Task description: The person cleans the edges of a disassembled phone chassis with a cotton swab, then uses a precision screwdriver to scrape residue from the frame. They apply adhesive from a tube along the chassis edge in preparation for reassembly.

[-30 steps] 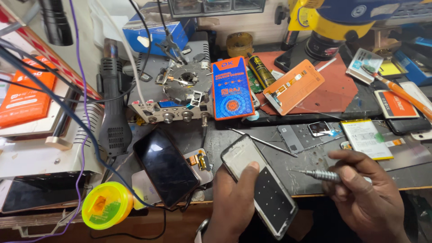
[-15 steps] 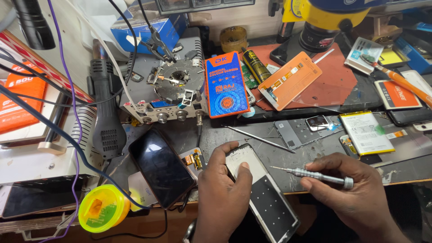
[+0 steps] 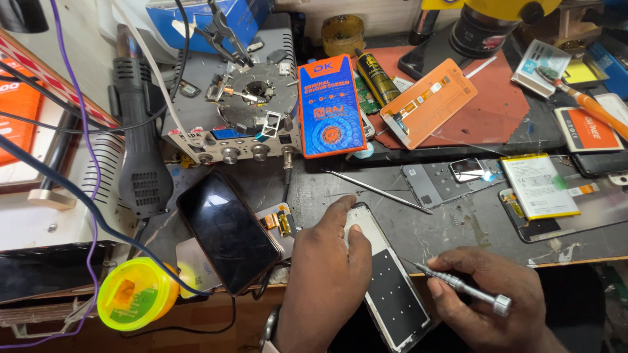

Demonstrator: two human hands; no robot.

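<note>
Your left hand (image 3: 327, 274) presses flat on the opened phone (image 3: 386, 281) (white top, black gridded panel below); your right hand (image 3: 487, 301) pinches a slim metal screwdriver (image 3: 458, 285) just beside it.

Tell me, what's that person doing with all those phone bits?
A person is working on an opened phone at a cluttered bench. The left hand presses it flat at the bench edge. The right hand holds a small screwdriver, tip aimed at the phone's side. Another phone lies dark to the left, and a battery lies to the right.
</note>
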